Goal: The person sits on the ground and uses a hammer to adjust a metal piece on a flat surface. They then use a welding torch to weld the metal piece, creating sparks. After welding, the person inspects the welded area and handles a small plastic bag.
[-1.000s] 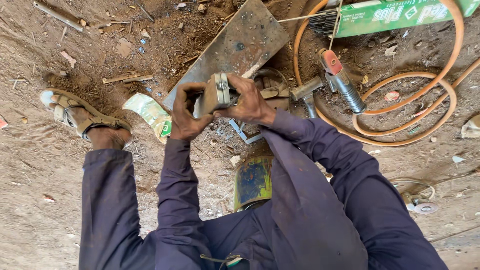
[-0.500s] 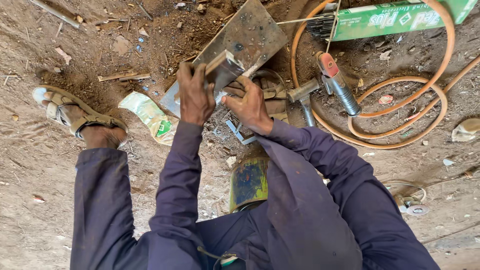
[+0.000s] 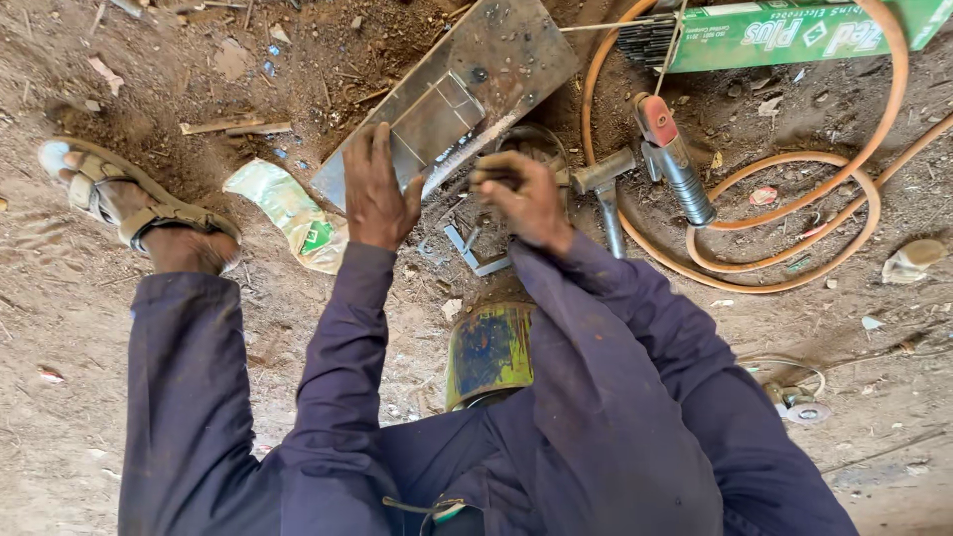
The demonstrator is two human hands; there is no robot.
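My left hand (image 3: pixel 377 194) lies flat, fingers spread, on the near edge of a small square metal piece (image 3: pixel 432 119). That piece rests on a large rusty steel plate (image 3: pixel 511 50) lying on the dirt. My right hand (image 3: pixel 521 199) hovers just right of the plate with its fingers curled; I see nothing clearly held in it. A hammer (image 3: pixel 606 199) lies directly to its right, head close to the knuckles. Small bent metal scraps (image 3: pixel 472 248) sit on the ground between my two wrists.
A red-topped welding electrode holder (image 3: pixel 670 154) lies inside loops of orange cable (image 3: pixel 794 228). A green box of welding rods (image 3: pixel 794 30) is at the top right. A green-white packet (image 3: pixel 293 213), my sandalled foot (image 3: pixel 129 203) and a paint-stained can (image 3: pixel 491 352) are near my knees.
Both hands held the small metal piece together above the plate. The left hand has since set it down flat on the plate and the right hand has drawn away toward the hammer.
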